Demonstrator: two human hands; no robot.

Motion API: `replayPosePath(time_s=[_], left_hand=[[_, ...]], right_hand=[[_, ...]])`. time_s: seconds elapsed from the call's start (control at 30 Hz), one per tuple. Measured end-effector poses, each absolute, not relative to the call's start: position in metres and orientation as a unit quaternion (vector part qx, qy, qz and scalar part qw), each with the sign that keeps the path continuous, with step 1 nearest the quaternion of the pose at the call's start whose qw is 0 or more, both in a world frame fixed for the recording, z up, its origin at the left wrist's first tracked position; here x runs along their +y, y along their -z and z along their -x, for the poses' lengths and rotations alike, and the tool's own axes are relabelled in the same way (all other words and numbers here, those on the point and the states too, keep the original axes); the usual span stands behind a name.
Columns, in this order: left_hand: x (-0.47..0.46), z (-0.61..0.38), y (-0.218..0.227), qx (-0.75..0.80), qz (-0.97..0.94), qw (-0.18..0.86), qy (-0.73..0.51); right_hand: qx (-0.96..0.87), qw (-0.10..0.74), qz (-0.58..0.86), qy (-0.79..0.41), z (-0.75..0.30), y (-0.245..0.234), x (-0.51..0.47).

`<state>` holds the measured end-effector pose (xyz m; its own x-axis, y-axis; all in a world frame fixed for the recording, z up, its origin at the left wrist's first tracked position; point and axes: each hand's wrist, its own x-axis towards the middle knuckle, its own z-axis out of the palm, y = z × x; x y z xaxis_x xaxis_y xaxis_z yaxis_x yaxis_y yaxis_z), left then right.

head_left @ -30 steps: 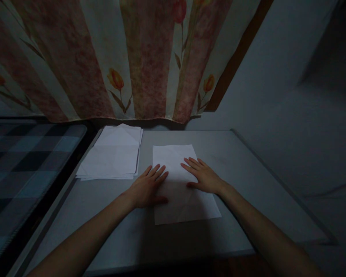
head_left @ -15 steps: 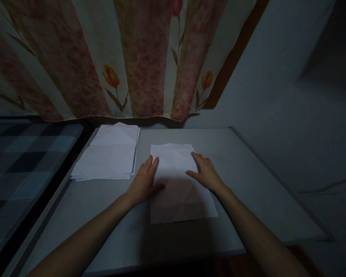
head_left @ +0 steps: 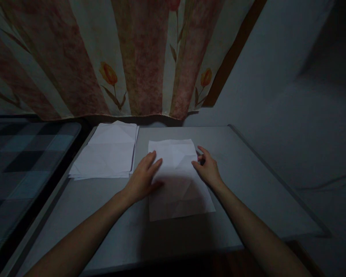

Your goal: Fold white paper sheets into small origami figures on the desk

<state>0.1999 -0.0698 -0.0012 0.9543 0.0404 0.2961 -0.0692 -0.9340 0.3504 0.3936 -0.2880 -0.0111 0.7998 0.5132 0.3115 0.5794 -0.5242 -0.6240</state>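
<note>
Looking down through the head camera, I see one white sheet of paper (head_left: pixel 175 181) lying on the pale tabletop (head_left: pixel 250 181), creased across its face, between the person's two hands. A second ago both hands were spread over the sheet; now they have drawn out to its sides.

The left hand (head_left: pixel 142 179) is at the left edge, loosely spread, thumb reaching over the paper and gripping nothing that I can see. The right hand (head_left: pixel 210 168) has changed more: its fingers have curled in at the right edge, the thumb brought near them. Whether they truly pinch the sheet, I cannot tell in this dim light. The upper part of that edge looks a little raised. I take this as a turn from pressing the paper flat to handling it by its sides.

Off to the left, the stack of creased paper (head_left: pixel 108 150) sits where it was on the tabletop, apart from the sheet. Behind hangs a tulip-print striped curtain (head_left: pixel 147 61); a checked mattress (head_left: pixel 25 154) lies beyond the tabletop's left side.
</note>
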Motion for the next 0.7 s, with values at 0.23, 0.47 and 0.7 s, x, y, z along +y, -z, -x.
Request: replayPosePath(time_s=[0.23, 0.47, 0.7], left_hand=[[-0.068, -0.188, -0.006, -0.175, -0.975, 0.130, 0.036], [-0.065, -0.182, -0.007, -0.184, -0.973, 0.122, 0.064], [-0.064, -0.181, -0.003, -0.177, -0.976, 0.118, 0.047]], right_hand=[[-0.498, 0.256, 0.827, 0.050, -0.386, -0.001, -0.295], [-0.615, 0.120, 0.769, -0.129, -0.371, -0.004, -0.322], [-0.610, 0.096, 0.777, -0.119, -0.366, -0.002, -0.331]])
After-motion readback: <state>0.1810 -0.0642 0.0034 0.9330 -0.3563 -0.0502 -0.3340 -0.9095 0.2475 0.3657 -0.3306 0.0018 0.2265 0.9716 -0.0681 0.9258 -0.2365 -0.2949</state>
